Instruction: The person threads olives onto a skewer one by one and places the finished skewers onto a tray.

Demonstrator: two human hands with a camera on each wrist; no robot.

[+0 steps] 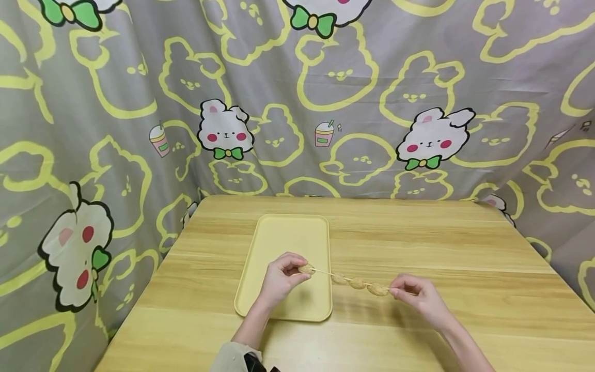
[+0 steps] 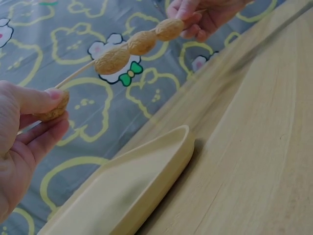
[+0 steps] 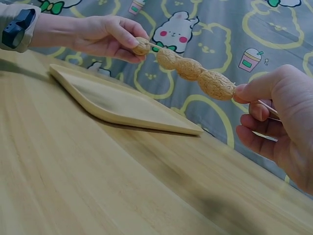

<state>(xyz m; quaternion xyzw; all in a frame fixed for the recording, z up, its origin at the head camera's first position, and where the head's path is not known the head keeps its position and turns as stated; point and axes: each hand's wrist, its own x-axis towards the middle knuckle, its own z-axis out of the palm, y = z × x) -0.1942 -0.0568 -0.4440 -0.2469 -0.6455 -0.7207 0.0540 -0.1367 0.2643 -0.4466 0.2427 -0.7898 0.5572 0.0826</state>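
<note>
My left hand pinches an unshelled peanut between thumb and fingers, above the tray. A thin wooden skewer runs from that peanut towards the right; whether its tip has gone into the shell, I cannot tell. Threaded along the skewer are three more peanuts, the largest peanut closest to my right hand. Thumb and fingers of the right hand grip the skewer just beyond this peanut, and a short end of stick shows past the fingers in the right wrist view. Everything is held up off the table.
A shallow yellow tray with rounded corners and a raised rim lies on the wood-grain table, left of centre. Grey curtains with a cartoon print hang behind and at both sides of the table.
</note>
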